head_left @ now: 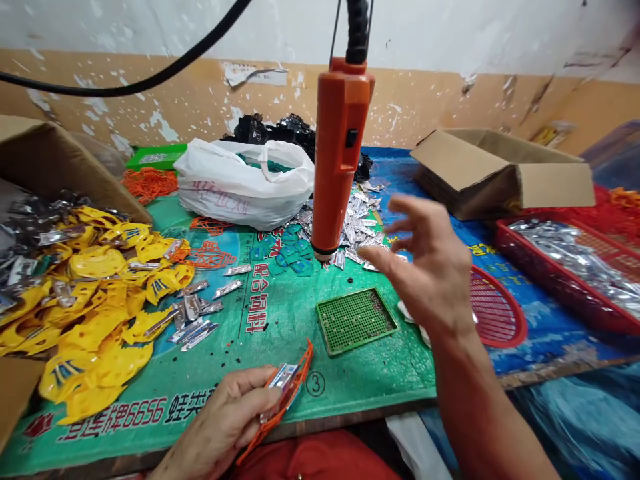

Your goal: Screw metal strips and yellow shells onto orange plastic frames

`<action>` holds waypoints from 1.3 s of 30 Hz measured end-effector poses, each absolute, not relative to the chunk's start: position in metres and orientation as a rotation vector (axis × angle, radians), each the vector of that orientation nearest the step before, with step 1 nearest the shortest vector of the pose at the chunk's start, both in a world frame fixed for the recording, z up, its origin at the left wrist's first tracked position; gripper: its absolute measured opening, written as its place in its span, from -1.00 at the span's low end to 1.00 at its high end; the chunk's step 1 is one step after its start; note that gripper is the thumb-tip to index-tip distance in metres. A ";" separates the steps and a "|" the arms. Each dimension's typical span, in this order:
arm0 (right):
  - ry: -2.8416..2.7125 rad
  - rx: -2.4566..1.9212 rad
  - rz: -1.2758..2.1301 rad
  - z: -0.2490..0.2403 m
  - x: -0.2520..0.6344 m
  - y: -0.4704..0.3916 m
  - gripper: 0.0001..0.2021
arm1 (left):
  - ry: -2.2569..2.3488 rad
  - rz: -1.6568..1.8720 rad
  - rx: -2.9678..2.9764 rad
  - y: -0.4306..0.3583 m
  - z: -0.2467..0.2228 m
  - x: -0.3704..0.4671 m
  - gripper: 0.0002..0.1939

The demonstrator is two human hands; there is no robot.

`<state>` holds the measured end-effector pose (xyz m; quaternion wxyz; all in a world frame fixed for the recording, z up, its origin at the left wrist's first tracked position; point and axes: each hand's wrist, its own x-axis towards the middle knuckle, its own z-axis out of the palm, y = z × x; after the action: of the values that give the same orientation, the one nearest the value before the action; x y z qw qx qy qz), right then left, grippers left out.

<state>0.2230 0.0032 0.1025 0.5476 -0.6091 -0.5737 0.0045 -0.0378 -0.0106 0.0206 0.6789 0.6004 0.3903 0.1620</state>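
Observation:
My left hand (pixel 227 417), near the table's front edge, grips a curved orange plastic mesh piece (pixel 304 363) with a silver metal plate (pixel 285 378) lying against it under my thumb. To the right, my right hand (pixel 430 267) is raised with its fingers apart and nothing in them. Just left of its fingertips hangs an orange electric screwdriver (pixel 333 160), tip down and apart from the hand. Below the tool lies a green perforated tray (pixel 355 321), with small dark screws gathered mostly along its right side.
Yellow plastic pieces (pixel 100 300) and silver plates (pixel 193 313) are heaped at left. Behind stand a white plastic bag (pixel 240 190) and loose plates (pixel 360 213). A cardboard box (pixel 500 167), a red round basket (pixel 497 307) and a red tray of plates (pixel 530 273) stand at right.

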 end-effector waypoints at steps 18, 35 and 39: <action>-1.107 -1.393 0.546 0.094 0.204 0.038 -0.84 | 1.031 0.401 0.881 0.000 0.012 -0.026 -0.67; -0.972 -1.378 0.303 0.073 0.225 0.009 -0.84 | 1.147 0.387 1.163 0.005 0.011 -0.020 -0.73; -0.959 -1.413 0.319 0.070 0.227 0.000 -0.85 | 1.134 0.347 1.255 0.006 0.007 -0.021 -0.73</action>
<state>0.2272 -0.0002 0.0701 0.6458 -0.6208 -0.4216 0.1404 -0.0206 0.0061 0.0075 0.6499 0.5523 0.4993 0.1527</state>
